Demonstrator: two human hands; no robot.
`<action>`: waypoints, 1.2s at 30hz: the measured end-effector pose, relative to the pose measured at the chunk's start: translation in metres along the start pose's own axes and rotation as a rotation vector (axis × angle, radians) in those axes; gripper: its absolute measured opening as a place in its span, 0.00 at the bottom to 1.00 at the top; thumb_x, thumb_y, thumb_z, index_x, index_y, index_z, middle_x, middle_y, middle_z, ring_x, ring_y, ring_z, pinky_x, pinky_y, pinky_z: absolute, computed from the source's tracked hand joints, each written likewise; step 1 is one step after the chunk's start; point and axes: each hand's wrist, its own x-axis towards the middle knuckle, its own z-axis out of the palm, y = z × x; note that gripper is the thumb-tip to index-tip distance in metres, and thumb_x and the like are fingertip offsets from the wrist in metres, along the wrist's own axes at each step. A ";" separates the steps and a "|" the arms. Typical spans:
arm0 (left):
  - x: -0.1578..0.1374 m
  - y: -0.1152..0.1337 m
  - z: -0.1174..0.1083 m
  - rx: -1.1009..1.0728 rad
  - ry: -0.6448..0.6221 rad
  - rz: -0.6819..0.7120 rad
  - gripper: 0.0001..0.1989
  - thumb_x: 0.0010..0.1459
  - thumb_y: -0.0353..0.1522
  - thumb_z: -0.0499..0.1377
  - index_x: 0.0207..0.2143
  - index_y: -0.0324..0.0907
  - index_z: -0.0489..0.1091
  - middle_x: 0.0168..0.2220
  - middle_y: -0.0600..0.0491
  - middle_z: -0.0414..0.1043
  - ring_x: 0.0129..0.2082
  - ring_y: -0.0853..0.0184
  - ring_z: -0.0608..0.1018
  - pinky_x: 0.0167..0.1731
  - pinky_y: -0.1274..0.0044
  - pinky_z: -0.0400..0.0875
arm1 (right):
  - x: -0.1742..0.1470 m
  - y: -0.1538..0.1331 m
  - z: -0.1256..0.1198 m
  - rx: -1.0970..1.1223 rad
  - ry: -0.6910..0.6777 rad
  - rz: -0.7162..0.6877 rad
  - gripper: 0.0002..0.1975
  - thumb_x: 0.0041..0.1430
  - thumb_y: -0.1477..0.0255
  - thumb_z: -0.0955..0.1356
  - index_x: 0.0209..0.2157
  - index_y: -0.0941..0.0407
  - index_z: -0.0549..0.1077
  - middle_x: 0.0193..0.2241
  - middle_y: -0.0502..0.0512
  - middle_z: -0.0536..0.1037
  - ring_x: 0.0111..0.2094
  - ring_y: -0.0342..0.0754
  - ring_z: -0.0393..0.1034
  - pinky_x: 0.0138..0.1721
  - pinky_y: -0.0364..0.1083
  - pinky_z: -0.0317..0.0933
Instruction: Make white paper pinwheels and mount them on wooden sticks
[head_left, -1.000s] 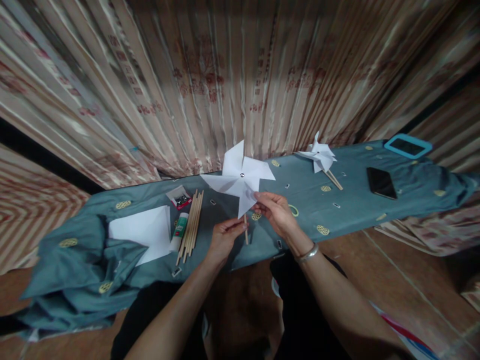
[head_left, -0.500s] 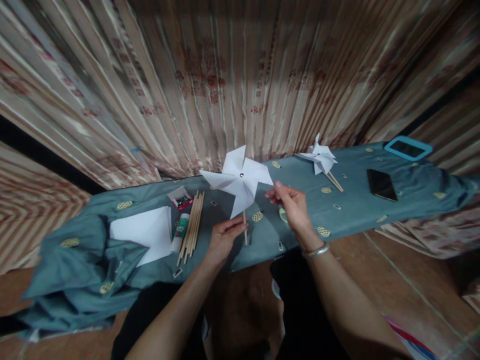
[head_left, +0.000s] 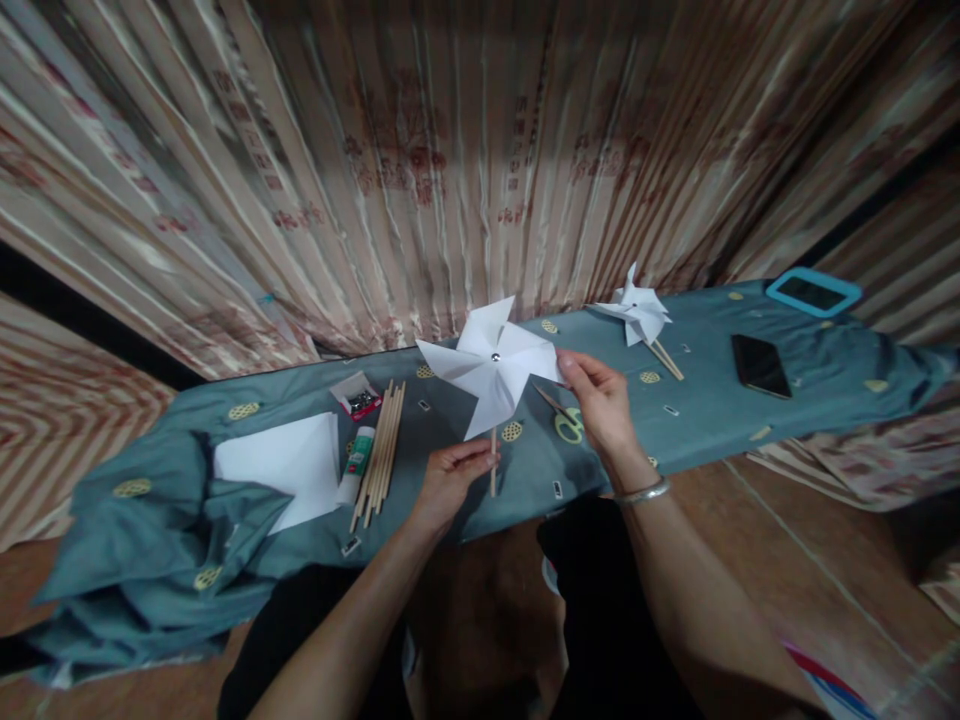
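A white paper pinwheel (head_left: 491, 368) with a silver pin at its centre stands upright in front of me on a thin wooden stick (head_left: 493, 472). My left hand (head_left: 450, 482) is closed around that stick, just below the paper blades. At the right blade's tip, my right hand (head_left: 600, 400) pinches the paper between thumb and fingers. Beneath my right hand lie scissors (head_left: 568, 424) with yellow-green handles, partly covered by the hand. Farther right on the cloth rests a second group of white pinwheel blades (head_left: 637, 310) with wooden sticks.
On the left are white paper sheets (head_left: 289, 465), a green-and-white glue stick (head_left: 355, 465), several wooden sticks (head_left: 384, 450) and a small open box of pins (head_left: 357, 398). A black phone (head_left: 761, 365) and a blue-framed device (head_left: 814, 291) lie right. Curtains (head_left: 450, 180) hang behind the cloth-covered table (head_left: 720, 430).
My right hand has closed on the pinwheel's right blade tip. The blades have turned slightly, and more of the scissors shows. My left hand keeps hold of the stick.
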 end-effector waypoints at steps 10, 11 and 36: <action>0.002 0.001 -0.002 0.001 0.029 0.022 0.18 0.34 0.39 0.74 0.30 0.41 0.81 0.33 0.46 0.82 0.34 0.60 0.81 0.46 0.67 0.73 | -0.008 -0.004 0.009 0.062 0.017 0.117 0.15 0.40 0.57 0.76 0.25 0.54 0.79 0.22 0.50 0.79 0.25 0.46 0.70 0.32 0.47 0.65; 0.002 0.001 -0.002 0.003 0.032 0.023 0.18 0.34 0.39 0.74 0.30 0.41 0.81 0.34 0.46 0.82 0.35 0.60 0.81 0.46 0.67 0.73 | -0.008 -0.003 0.009 0.063 0.006 0.123 0.14 0.40 0.58 0.76 0.25 0.54 0.79 0.23 0.50 0.79 0.25 0.45 0.70 0.33 0.47 0.65; 0.003 0.005 -0.004 -0.050 0.092 0.070 0.16 0.35 0.36 0.73 0.31 0.42 0.81 0.32 0.50 0.82 0.36 0.61 0.81 0.48 0.67 0.71 | -0.040 0.002 0.035 -0.124 -0.343 0.117 0.16 0.48 0.57 0.72 0.19 0.55 0.78 0.17 0.49 0.71 0.21 0.43 0.60 0.24 0.43 0.54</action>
